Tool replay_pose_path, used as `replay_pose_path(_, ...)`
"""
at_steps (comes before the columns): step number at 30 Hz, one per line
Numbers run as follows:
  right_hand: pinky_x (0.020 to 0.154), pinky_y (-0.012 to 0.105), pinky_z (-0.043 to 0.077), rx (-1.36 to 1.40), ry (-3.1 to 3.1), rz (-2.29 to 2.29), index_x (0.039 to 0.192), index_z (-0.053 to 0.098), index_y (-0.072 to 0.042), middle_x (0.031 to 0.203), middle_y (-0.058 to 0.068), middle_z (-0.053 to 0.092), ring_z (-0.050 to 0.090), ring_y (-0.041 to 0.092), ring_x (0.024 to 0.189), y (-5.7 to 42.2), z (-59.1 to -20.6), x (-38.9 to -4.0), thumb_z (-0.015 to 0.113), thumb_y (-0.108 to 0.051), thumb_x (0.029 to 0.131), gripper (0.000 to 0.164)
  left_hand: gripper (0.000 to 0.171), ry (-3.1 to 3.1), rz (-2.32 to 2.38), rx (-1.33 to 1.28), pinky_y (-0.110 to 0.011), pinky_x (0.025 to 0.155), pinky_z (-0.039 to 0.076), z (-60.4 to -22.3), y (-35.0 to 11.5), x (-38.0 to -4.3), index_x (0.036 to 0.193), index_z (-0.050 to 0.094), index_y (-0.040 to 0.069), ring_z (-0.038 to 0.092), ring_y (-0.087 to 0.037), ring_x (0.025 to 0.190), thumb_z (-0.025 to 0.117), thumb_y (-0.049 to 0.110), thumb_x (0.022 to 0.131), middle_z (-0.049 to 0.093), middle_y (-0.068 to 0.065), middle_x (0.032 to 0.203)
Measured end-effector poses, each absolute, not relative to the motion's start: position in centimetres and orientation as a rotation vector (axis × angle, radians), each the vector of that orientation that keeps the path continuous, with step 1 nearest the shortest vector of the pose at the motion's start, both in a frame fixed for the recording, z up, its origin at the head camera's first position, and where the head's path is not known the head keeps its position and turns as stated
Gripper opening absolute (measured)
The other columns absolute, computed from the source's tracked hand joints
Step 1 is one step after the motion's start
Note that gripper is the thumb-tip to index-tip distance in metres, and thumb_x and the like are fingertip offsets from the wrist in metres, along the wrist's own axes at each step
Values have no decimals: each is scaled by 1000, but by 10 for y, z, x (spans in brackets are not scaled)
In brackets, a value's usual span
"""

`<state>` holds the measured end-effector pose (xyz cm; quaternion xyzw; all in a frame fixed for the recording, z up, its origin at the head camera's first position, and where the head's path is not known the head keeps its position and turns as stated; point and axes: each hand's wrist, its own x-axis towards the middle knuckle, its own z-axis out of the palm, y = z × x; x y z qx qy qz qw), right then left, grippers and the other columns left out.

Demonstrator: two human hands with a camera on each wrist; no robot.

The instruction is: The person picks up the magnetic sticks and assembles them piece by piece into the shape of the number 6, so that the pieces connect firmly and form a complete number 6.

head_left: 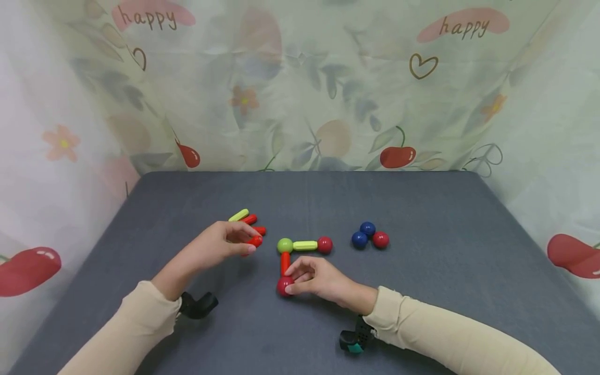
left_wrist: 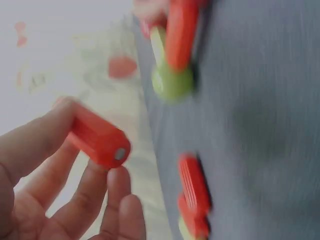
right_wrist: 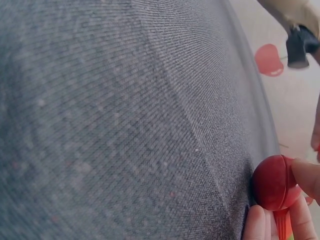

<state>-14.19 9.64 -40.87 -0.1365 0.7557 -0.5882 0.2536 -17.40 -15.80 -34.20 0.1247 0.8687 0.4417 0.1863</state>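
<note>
Fingers of the right hand point(head_left: 323, 281) pinch the near red ball point(head_left: 283, 286), thumb opposite fingertips; a joined red rod point(head_left: 285, 262) runs from it to a green ball point(head_left: 285, 245). The left hand point(head_left: 220, 242) pinches a held red rod point(head_left: 255, 240) between thumb and fingers, left of the green ball and apart from it. A yellow-green rod point(head_left: 305, 245) links that ball to a far red ball point(head_left: 325, 245); loose rods point(head_left: 250, 219) lie beyond the left hand.

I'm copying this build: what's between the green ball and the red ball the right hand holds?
A red rod joins them, as the head view shows.
</note>
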Motion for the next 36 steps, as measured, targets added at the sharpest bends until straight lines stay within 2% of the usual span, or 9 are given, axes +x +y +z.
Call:
replay_pose_path(7,73,23,51,-391,2052,-1599,106,63,2,96,10,68,64,11,78,97,-411,-143,75,-6,82,28,23,2350,1319,363,-31,71,49,-363,-126,-135,110,68,10,60,-15,80,70,21,90,66,-2,91)
replay_pose_path(16,74,23,51,-403,2043,-1605,108,62,4,97,12,67,63,11,79,97,-409,-142,73,-3,83,27,22,2085,1418,312,-29,66,51,-383,-115,-104,104,67,2,58,-13,70,69,18,89,65,-1,82)
replay_pose_path(25,73,23,51,-375,2040,-1609,107,62,3,96,12,67,63,11,77,97,-406,-141,74,-5,83,28,27,1952,1500,126,-28,66,56,-393,-111,-93,105,63,-4,62,-9,64,70,15,89,67,-1,77)
replay_pose_path(36,74,22,51,-384,2027,-1611,107,62,3,96,11,67,63,11,77,97,-408,-142,74,-5,83,28,22,1974,1524,-13,-28,63,57,-396,-104,-97,95,61,-2,62,-10,59,73,14,86,65,-1,72)
